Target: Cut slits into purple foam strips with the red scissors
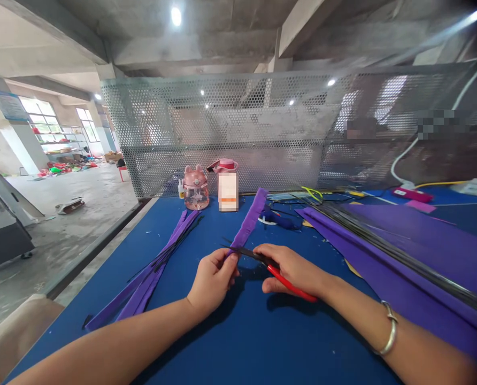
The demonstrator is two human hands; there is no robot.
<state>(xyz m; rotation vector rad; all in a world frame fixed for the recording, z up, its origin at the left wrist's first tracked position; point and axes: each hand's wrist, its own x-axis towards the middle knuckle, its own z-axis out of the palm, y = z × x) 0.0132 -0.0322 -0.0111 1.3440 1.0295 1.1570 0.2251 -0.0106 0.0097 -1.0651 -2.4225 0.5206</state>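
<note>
Scissors [290, 283] in your R hand [290, 267], purple strip [249, 222] in your L hand [210, 278], over the blue surface [258, 342].
L fingers pinch the strip's lower end; its far end points up & away from you. R fingers are wrapped round the red handles, blades crossing the strip next to your L fingertips; can't tell if they're cutting. Past that, nr the back edge: pink bear-eared bottle [196, 195], clear lower half, contents unclear; small white bottle [181, 189] just L of it, contents n/a to the eye; pink-lidded bottle [227, 164] to the R, body masked by a blurred patch. More purple strips [152, 286] w/ thin black strands [178, 235] lie L; purple sheet [383, 267] R.
</note>
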